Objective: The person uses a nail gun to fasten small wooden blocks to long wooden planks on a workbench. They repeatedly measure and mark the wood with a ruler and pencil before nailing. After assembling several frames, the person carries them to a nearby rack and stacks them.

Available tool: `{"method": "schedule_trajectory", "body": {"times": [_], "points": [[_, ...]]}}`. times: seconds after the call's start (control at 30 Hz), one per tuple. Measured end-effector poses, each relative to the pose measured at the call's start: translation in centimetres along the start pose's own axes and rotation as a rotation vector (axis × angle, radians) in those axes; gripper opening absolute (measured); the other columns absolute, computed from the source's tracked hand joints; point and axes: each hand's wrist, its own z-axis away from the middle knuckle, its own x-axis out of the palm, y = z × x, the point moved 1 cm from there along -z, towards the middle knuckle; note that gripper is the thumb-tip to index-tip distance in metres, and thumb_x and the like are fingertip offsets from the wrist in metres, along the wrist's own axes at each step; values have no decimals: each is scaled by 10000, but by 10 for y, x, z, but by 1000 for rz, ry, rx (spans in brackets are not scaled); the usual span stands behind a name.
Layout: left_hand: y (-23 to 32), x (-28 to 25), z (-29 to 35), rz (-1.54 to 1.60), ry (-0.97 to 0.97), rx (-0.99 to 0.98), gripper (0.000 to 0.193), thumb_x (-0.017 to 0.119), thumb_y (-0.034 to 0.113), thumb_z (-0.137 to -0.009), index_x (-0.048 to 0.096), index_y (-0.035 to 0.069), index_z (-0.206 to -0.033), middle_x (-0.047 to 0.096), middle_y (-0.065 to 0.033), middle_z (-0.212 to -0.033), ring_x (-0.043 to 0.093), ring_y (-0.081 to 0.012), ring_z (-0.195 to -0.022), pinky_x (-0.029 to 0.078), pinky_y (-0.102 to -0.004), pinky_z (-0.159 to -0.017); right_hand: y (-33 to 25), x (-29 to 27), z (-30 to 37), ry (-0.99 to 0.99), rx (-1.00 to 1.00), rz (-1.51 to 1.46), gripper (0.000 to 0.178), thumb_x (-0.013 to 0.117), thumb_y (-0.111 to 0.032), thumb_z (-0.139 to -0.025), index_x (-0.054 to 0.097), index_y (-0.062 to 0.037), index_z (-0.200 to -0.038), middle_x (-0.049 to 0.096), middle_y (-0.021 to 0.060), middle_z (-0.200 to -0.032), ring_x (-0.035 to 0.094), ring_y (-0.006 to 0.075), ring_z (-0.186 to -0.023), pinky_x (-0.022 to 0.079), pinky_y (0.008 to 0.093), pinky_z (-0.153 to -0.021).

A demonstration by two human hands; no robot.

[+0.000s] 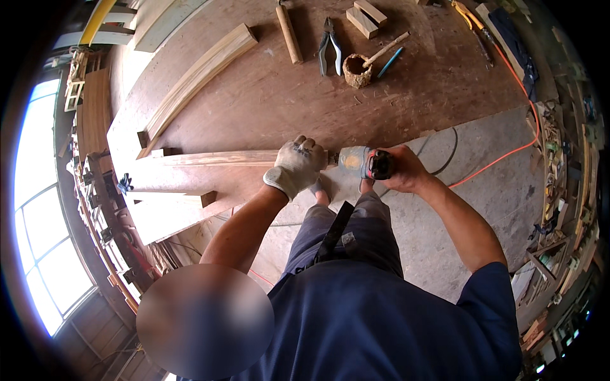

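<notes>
A white work glove covers my left hand (297,166), whose fingers are closed over the right end of a long wooden strip (219,159) at the workbench's near edge. Just to the right, my bare right hand (406,170) grips a power drill (353,159) with a worn grey body and a red and black rear. Its front end points left, toward the strip's end beside the glove. Whether the drill's bit is in the wood cannot be made out, as the glove and tool hide that spot.
On the brown workbench (254,114) lie a curved wooden piece (197,86), pliers (328,47), a small pot (357,71) with a stick, a blue pencil (390,62) and wood blocks (363,22). An orange cord (495,159) crosses the right side. Stacked timber lines both sides.
</notes>
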Motion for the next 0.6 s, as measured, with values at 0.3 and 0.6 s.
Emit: {"method": "schedule_trajectory", "body": {"times": [0.3,0.6], "points": [[2,-4,1,8,43,23,76,712,221,-787,704,160,-830,693,-26,-908,635,-274,-976,543,-387,-865,10,4,0,-40,121,-11,574,867,-110,-544,733,-99,-1103,764,162,-966,736,360,-967,595,421,-821],[0,3,2,-10,42,3,89,718,213,-775,706,157,-844,695,-29,-916,639,-274,-979,548,-394,-856,13,6,1,-39,93,18,564,859,-90,-519,725,-83,-1067,760,170,-964,728,375,-966,592,431,-816]]}}
